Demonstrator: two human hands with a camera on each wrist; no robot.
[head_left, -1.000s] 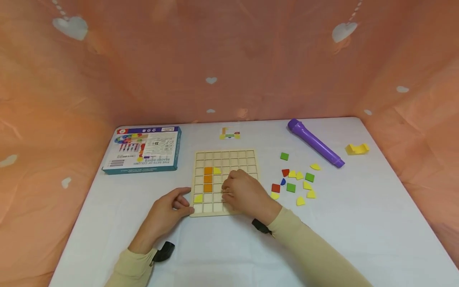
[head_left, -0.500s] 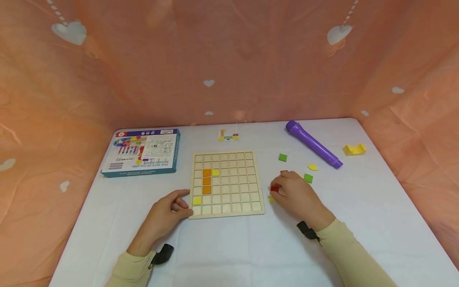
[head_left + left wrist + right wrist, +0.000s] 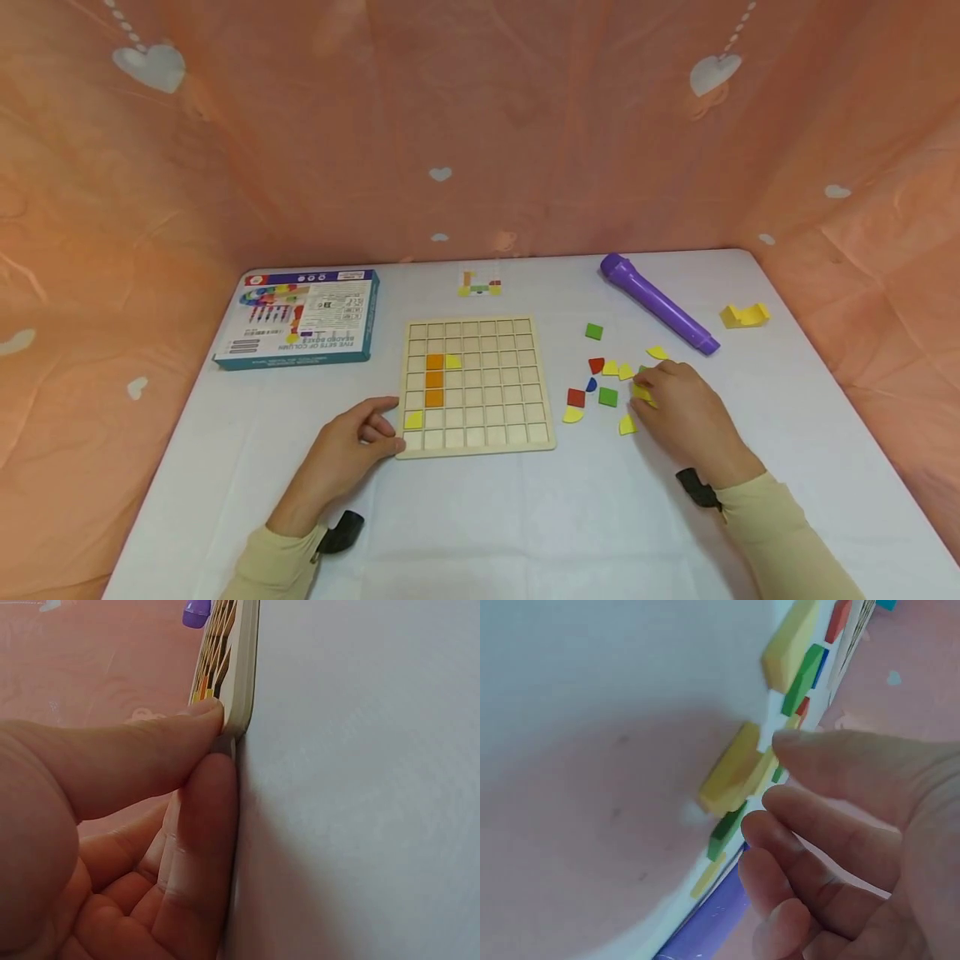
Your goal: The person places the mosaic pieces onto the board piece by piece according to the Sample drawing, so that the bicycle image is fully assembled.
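Observation:
A wooden grid board (image 3: 480,387) lies mid-table with three orange squares (image 3: 435,379) in a column and two yellow pieces (image 3: 453,362) in its cells. My left hand (image 3: 347,446) grips its near left corner; in the left wrist view the thumb (image 3: 150,754) presses on top and the index finger (image 3: 210,795) sits at the edge. Right of the board, my right hand (image 3: 693,425) is over the loose tiles, thumb and index finger apart. In the right wrist view, yellow quarter-round tiles (image 3: 731,772) lie just past the fingertips, beside a green tile (image 3: 727,829).
Loose red (image 3: 575,397), green (image 3: 608,397), yellow and blue tiles lie scattered right of the board. Behind are a small pattern card (image 3: 480,279), a purple microphone-shaped tube (image 3: 660,304) and a yellow cradle-shaped block (image 3: 745,316). A flat box (image 3: 300,317) rests at the back left.
My right hand has moved right from over the board, past the red square, to the yellow tiles farther right. The left hand keeps its hold on the board's corner.

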